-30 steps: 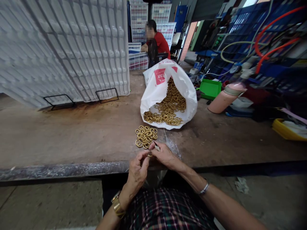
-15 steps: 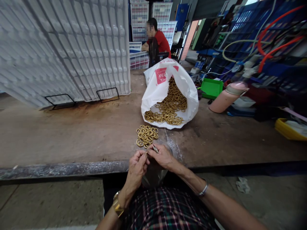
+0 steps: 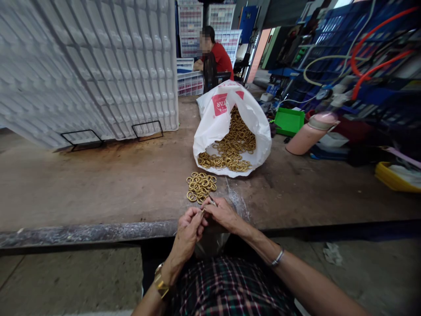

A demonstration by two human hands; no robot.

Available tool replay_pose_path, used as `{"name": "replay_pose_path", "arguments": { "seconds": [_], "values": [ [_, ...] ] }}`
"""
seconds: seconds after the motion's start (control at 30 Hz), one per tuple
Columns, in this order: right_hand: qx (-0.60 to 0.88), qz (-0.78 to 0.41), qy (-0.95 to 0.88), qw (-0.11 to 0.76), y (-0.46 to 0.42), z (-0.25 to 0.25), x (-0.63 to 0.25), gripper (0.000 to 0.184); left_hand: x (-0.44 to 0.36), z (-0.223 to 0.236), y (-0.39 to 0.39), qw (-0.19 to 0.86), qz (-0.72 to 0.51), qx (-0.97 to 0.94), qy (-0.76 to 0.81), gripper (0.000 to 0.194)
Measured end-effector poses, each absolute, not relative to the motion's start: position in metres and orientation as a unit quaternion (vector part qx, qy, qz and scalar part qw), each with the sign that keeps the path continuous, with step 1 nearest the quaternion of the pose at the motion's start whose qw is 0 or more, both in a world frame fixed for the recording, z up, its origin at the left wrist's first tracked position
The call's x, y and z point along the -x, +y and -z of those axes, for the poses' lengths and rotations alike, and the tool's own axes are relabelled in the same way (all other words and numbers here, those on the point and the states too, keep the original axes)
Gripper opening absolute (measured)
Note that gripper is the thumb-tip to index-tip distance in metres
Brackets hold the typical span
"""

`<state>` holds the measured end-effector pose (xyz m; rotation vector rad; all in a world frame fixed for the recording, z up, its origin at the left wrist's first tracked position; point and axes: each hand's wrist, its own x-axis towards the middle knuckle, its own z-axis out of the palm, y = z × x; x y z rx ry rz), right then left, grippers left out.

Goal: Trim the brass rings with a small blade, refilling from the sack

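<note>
Just over the table's front edge, my left hand [image 3: 189, 228] is closed, thumb and fingers pinching a brass-coloured ring [image 3: 203, 212] that is mostly hidden. My right hand [image 3: 223, 215] meets it from the right, its fingers curled round a small slim metal tool [image 3: 212, 201] with a dark end sticking up between them. The tool's working tip is out of sight. Directly beyond my fingertips lies a loose pile of brass rings [image 3: 201, 185]. Behind that, a white plastic bag [image 3: 210, 131] rests on its side, its mouth facing me, with many more rings [image 3: 238, 138] spilling inside.
White ribbed plastic trays [image 3: 131, 66] stand at the left behind black wire stands [image 3: 148, 131]. To the right are a green tray [image 3: 289, 122], a pink bottle [image 3: 309, 134] and a yellow container [image 3: 394, 177]. A person in red [image 3: 222, 59] sits beyond the brown table [image 3: 98, 184].
My fingers have shifted slightly around the ring, and the tool in my right hand has tilted a little. The pile and the bag stay as they were.
</note>
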<state>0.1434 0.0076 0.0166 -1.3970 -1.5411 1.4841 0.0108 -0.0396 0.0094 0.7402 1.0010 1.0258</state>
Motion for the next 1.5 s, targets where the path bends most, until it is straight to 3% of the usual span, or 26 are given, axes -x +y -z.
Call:
{"name": "replay_pose_path", "arguments": {
  "seconds": [0.33, 0.47, 0.7, 0.83, 0.93, 1.17, 1.4, 1.5],
  "values": [
    [0.524, -0.527, -0.604, 0.287, 0.009, -0.019, -0.142, 0.017, -0.010, -0.011, -0.039, 0.702, -0.464, -0.321, 0.434, 0.028],
    [0.544, -0.445, -0.662, 0.262, 0.007, -0.018, -0.144, 0.019, -0.011, -0.009, -0.039, 0.703, -0.473, -0.308, 0.433, 0.029],
    [0.517, -0.259, -0.812, 0.074, -0.001, -0.019, -0.146, 0.024, -0.013, -0.005, -0.038, 0.672, -0.465, -0.336, 0.469, 0.031],
    [0.540, -0.200, -0.817, 0.022, 0.002, -0.018, -0.149, 0.028, -0.013, -0.004, -0.043, 0.658, -0.465, -0.351, 0.477, 0.030],
    [0.570, -0.165, -0.804, 0.031, 0.007, -0.013, -0.159, 0.030, -0.015, -0.008, -0.047, 0.686, -0.463, -0.339, 0.447, 0.029],
    [0.657, -0.123, -0.723, 0.173, 0.037, -0.005, -0.181, 0.022, -0.017, -0.009, -0.045, 0.757, -0.479, -0.228, 0.382, 0.028],
    [0.687, -0.120, -0.706, 0.123, 0.056, -0.007, -0.175, 0.022, -0.016, -0.011, -0.042, 0.762, -0.486, -0.193, 0.381, 0.027],
    [0.693, -0.117, -0.704, 0.102, 0.058, -0.008, -0.170, 0.020, -0.015, -0.014, -0.040, 0.771, -0.483, -0.171, 0.378, 0.039]
  ]
}}
